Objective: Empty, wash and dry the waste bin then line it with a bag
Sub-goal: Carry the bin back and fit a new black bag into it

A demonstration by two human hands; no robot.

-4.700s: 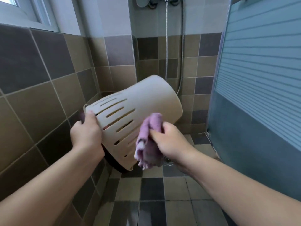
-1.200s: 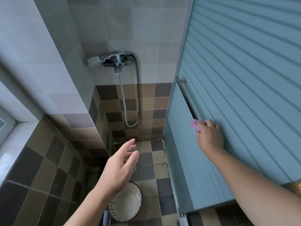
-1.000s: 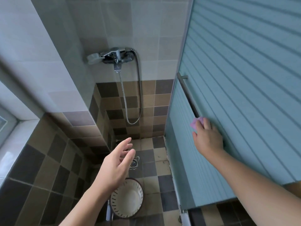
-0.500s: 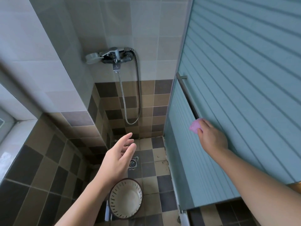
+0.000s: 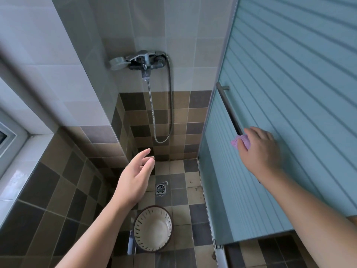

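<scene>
Bin point(image 5: 152, 229) upright on floor tiles, empty. Left hand point(image 5: 135, 180) loose, holding nothing. Right hand point(image 5: 258, 151) pinching purple cloth point(image 5: 240, 142), mostly hidden, at door rail point(image 5: 229, 109).

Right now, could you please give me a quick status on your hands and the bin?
Left hand open, empty. Right hand holding cloth at door rail. Bin upright on floor, no bag. Nothing blocking it.

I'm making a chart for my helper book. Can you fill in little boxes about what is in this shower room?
bin: waste bin upright on the floor tiles, no bag in it
left hand: left hand open above the bin, holding nothing
right hand: right hand holds the purple cloth at the door bar
wall: shower tap with hose
floor: drain
</scene>
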